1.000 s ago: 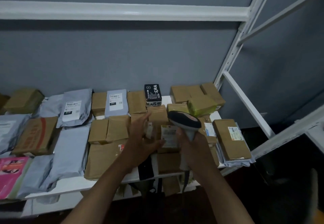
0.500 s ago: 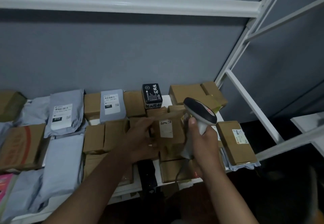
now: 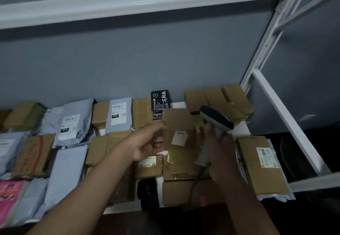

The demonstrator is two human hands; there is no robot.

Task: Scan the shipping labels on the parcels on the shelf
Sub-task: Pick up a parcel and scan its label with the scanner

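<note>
At a white shelf (image 3: 176, 105) packed with parcels, we see a person mid-scan; the left hand (image 3: 147, 143) holds a brown box (image 3: 179, 124) by its left edge, thumb on top and fingers curled beneath, tilting it up above the other parcels; a white label (image 3: 179, 138) sits on the box's near face, its print too blurred for us to read; the right hand (image 3: 219, 153) is wrapped round the grip of a grey scanner (image 3: 216, 119), whose dark head lies just right of the box and angles down towards it; a cord trails from the handle's base. Beneath the hands we find more brown boxes; one with a printed label (image 3: 266, 157) lies at the right end of the shelf; a black box (image 3: 160, 99) stands against the grey wall at the back; to the left lie grey mailers (image 3: 73, 122) with labels, and a pink mailer (image 3: 9, 196) sits at the near left corner.
</note>
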